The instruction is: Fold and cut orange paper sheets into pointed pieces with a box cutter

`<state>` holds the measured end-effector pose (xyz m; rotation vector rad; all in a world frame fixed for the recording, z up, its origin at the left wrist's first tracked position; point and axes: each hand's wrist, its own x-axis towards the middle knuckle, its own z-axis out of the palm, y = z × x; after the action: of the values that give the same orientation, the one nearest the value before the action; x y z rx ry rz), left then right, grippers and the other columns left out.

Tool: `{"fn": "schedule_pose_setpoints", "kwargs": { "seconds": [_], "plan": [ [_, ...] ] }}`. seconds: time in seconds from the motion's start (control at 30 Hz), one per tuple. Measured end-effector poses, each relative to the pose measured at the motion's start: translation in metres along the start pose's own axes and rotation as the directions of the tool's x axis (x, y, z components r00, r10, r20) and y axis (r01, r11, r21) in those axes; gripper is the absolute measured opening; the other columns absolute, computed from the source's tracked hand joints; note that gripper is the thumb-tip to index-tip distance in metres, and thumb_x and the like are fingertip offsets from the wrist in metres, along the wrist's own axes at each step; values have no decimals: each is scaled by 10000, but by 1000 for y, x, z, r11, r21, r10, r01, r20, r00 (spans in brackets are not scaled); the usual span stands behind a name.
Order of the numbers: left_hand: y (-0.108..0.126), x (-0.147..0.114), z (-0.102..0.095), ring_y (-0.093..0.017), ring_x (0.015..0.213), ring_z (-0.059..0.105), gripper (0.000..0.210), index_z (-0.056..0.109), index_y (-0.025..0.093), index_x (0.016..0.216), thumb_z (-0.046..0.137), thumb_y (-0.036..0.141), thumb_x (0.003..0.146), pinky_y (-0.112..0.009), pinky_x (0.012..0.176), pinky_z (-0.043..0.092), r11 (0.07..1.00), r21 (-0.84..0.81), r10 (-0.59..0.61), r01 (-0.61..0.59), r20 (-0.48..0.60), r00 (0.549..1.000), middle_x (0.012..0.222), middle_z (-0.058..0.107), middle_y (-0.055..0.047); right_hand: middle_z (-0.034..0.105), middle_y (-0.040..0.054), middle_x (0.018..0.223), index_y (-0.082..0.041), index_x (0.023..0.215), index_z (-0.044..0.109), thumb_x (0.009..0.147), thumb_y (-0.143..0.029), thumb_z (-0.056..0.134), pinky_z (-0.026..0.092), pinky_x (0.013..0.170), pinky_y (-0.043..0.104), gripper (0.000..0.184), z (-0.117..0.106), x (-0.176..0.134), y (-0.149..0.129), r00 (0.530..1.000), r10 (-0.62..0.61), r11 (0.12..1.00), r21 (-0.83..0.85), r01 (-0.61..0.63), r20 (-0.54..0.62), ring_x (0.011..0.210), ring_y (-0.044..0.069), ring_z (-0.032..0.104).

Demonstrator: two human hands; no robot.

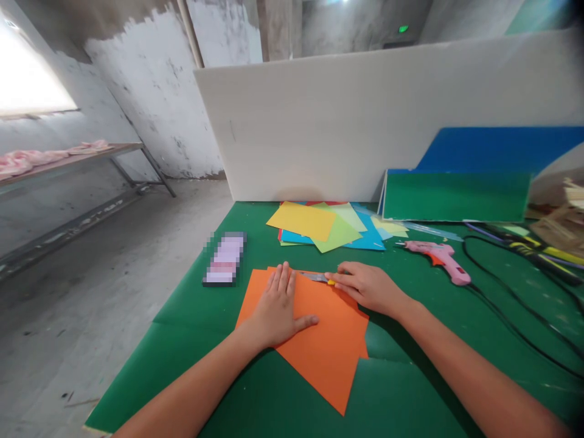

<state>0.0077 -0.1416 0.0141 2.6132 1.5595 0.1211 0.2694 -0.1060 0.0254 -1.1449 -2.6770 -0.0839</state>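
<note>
Orange covers the paper sheets (pixel 326 347) in front of us, plain, smooth and flat, with straight edges and sharp corners. At least two overlap, slightly fanned, so that a second corner shows at the far left and another at the right. They lie in the middle of our green table (pixel 191 359). The front sheet sits askew: one corner points toward us, a little right of centre, and its long axis seems to run from far left to near right, though our arm hides part of the outline.

Our left hand (pixel 276 307) presses flat on the sheets, fingers close together and pointing away from us, thumb stretched to the right. The grip of our right hand (pixel 365 286) pinches a slim cutting tool (pixel 316 277), silvery grey with a touch of yellow beside the fingers. It lies at the far edge of the sheets, long axis nearly crosswise, the metal end pointing left toward our left fingertips. Its exact make we cannot tell.
</note>
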Motion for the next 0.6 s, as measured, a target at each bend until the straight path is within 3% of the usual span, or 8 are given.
{"fn": "schedule_pose_setpoints", "kwargs": {
  "seconds": [0.47,0.6],
  "plan": [
    [0,0,-1,-382,1450,10,1117,123,14,1516,273,844,784,-495,1174,150,999,-36,-23,24,27,999,1574,62,-223,642,77,976,-276,1259,623,1004,-341,392,373,571,245,350,9,31,-6,998,26,999,-24,-27,-49,838,184,596],
    [3,-1,-10,-416,1444,4,1055,190,105,1524,264,849,780,-558,1152,161,999,-46,-21,23,42,999,1589,67,-164,645,82,966,-251,1243,631,1004,-340,389,379,577,253,352,9,27,-2,992,70,997,-28,-73,-104,846,195,598]
  ]
}}
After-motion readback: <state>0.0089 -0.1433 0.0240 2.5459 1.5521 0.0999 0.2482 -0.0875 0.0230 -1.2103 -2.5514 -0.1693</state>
